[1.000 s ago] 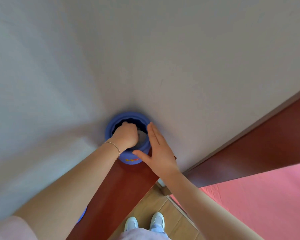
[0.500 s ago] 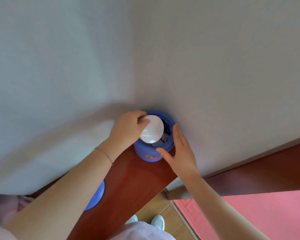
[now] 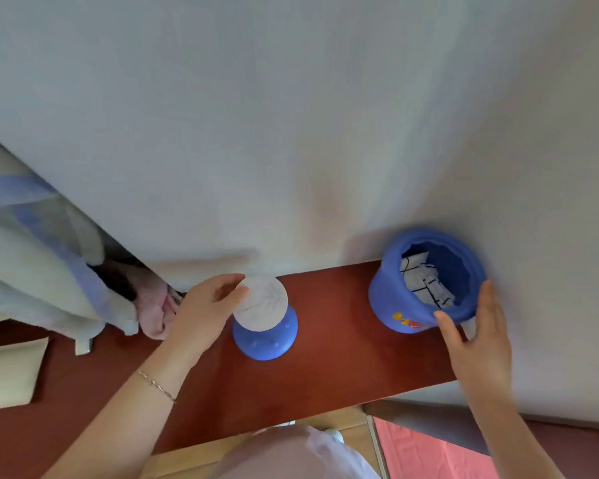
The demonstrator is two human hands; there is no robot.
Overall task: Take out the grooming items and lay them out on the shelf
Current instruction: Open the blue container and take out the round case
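A blue pot [image 3: 388,299] stands open at the right end of the reddish wooden shelf [image 3: 325,375], against the white wall. White packets with black lines [image 3: 424,283] lie inside it. My right hand [image 3: 478,333] rests on the pot's near right side, fingers spread around it. My left hand [image 3: 204,312] holds a round white compact with a snowflake print [image 3: 261,304] by its left edge, above the shelf's middle. Under the compact a blue lid [image 3: 267,340] lies on the shelf.
Pale blue and pink cloth [image 3: 83,271] hangs over the shelf's left part. A beige flat piece [image 3: 11,371] lies at the far left. Below the shelf are a wooden floor and a pink mat [image 3: 429,451].
My left hand lifted the white compact out of the pot and carried it left over the blue lid. The camera view swung left; my right hand stayed on the pot.
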